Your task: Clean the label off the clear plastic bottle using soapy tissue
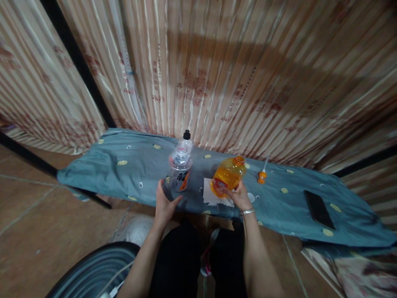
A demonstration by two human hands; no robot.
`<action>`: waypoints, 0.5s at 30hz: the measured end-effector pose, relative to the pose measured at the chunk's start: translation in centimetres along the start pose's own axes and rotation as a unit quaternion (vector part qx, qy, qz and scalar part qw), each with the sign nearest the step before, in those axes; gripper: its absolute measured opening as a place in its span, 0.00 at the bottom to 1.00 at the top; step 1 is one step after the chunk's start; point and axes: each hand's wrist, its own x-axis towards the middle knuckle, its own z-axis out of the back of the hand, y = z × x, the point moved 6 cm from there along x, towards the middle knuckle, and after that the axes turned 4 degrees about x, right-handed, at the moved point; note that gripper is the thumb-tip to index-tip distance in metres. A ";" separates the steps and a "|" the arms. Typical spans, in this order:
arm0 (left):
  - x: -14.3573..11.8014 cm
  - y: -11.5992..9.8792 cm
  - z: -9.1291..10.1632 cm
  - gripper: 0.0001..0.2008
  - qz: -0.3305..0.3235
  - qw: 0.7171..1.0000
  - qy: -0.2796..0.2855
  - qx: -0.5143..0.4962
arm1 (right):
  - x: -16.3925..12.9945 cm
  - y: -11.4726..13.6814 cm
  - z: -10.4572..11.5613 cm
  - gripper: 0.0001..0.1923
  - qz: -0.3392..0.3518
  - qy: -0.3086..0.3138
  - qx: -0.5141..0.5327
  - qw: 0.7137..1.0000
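Observation:
My right hand (240, 198) is wrapped round the lower side of a clear bottle of orange liquid (228, 176), which has a red label and an uncapped mouth. The bottle leans to the right in view, over a white sheet of paper (208, 193). My left hand (166, 205) is open, thumb and fingers apart, just in front of a clear plastic bottle (180, 174) with a black and orange label. Behind that bottle rises a black cap (186, 135) on a clear neck. An orange pump top (262, 177) with a pale tube lies to the right.
A blue-green cloth (149, 165) covers the narrow table. On it are a black phone (319, 209) at the right and a white round piece (251, 197) beside my right wrist. A striped curtain (198, 82) hangs behind. A dark ribbed round object (96, 269) stands at lower left.

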 end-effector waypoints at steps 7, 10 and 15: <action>-4.6 -6.6 -4.4 0.34 -0.021 0.985 0.092 -0.144 | 0.5 0.2 -0.3 0.42 -0.009 0.014 0.004 1.000; -3.3 -8.2 -9.4 0.26 -0.003 0.976 0.131 -0.173 | 0.9 0.7 -0.6 0.43 -0.010 0.038 0.042 0.998; -0.7 -9.7 -15.5 0.24 0.009 0.961 0.186 -0.204 | 1.3 1.8 -0.8 0.40 0.009 0.044 0.006 0.999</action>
